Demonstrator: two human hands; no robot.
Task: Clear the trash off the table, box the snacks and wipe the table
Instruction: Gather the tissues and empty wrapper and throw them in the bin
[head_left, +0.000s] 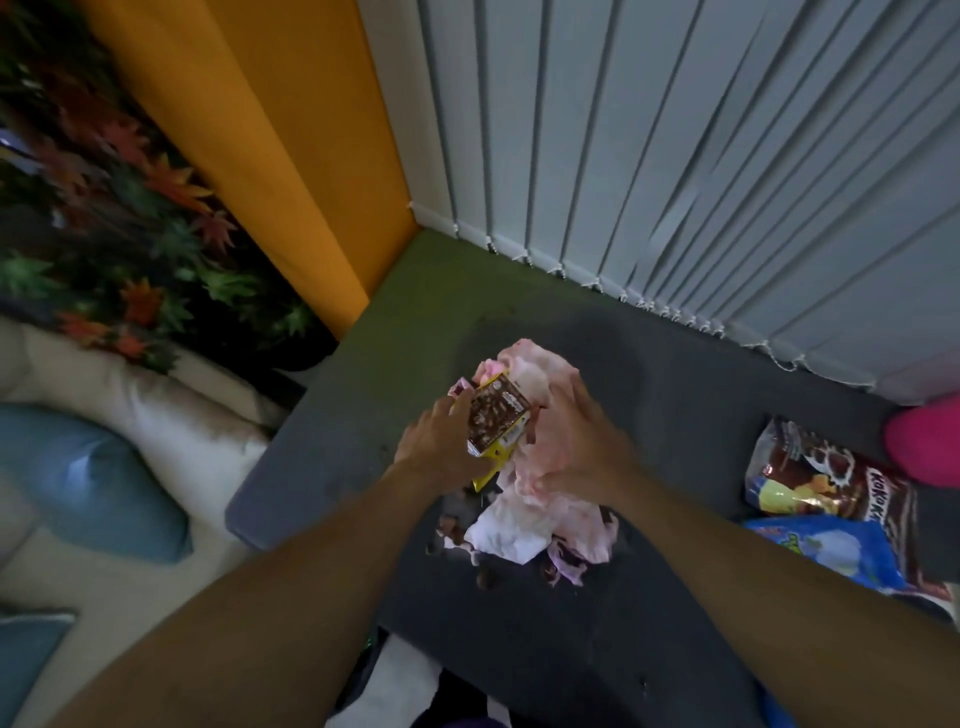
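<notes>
**Head view: both grips on the trash heap at mid-bench**

The left grip (441, 441) clasps a small brown-and-yellow printed snack carton (496, 421), fingers curled round its left side, holding it tilted against the heap. The right grip (576, 431) lies released, its fingers spread flat over a crumpled pile of pink and white paper tissues (524, 509), which sits in the middle of the dark grey bench (571, 654). Dark brown scraps (457, 525) lie touching the pile's near-left edge.

Well apart, at the bench's right side, a glossy brown cereal bag (831, 483) partly overlaps a blue plastic snack bag (831, 551). A bright pink rounded object (930, 441) sits just beyond them at the frame edge; what it is cannot be told.

A cream sofa (156, 415) with a blue cushion (88, 478) stands left of the bench.
</notes>
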